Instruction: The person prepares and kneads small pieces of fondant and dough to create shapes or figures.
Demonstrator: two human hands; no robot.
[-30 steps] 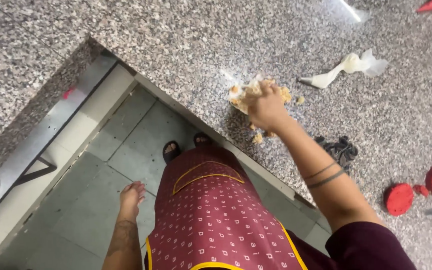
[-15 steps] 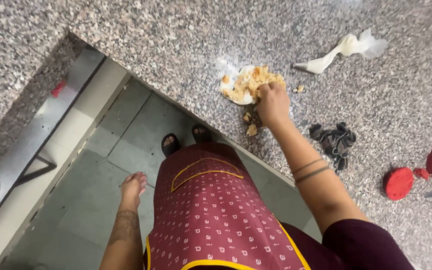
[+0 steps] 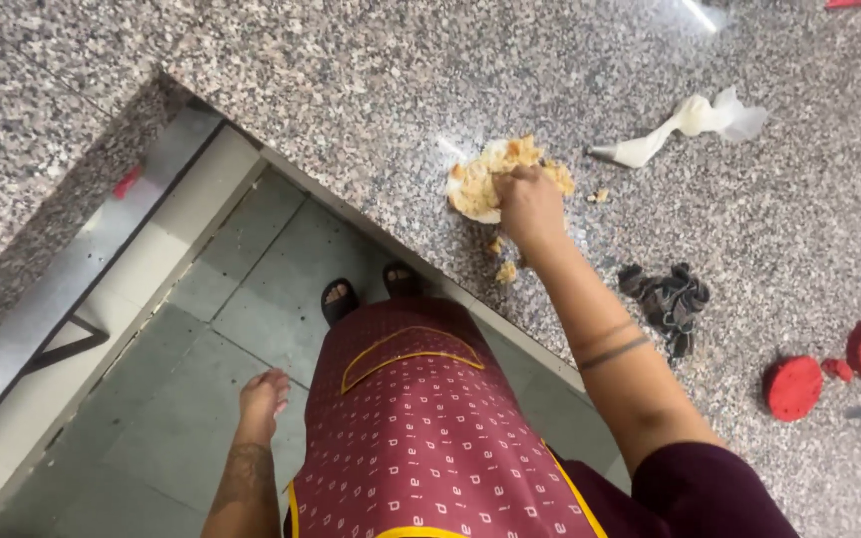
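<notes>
right hand (image 3: 530, 207) sits just above the middle of the frame, pressed down onto a pale, crumbly heap of cake scraps (image 3: 485, 179) on the speckled granite counter (image 3: 351, 90); its fingers are curled and bunched over the near edge of the heap, closed onto some of the crumbs, though how much they grip cannot be told. a few loose crumbs (image 3: 505, 269) lie on the stone just below the wrist, near the counter edge. left hand (image 3: 263, 394) hangs low in the lower left, over the grey tiled floor (image 3: 201, 299), fingers loosely open and holding nothing. a white piping bag (image 3: 685, 125) lies up and to the right of the heap, well apart from it. a small dark crumpled piece (image 3: 668, 299) rests right of the forearm, and two round red cake pieces (image 3: 794, 387) lie further out at the right edge. a maroon patterned apron (image 3: 421, 438) fills the bottom centre.
</notes>
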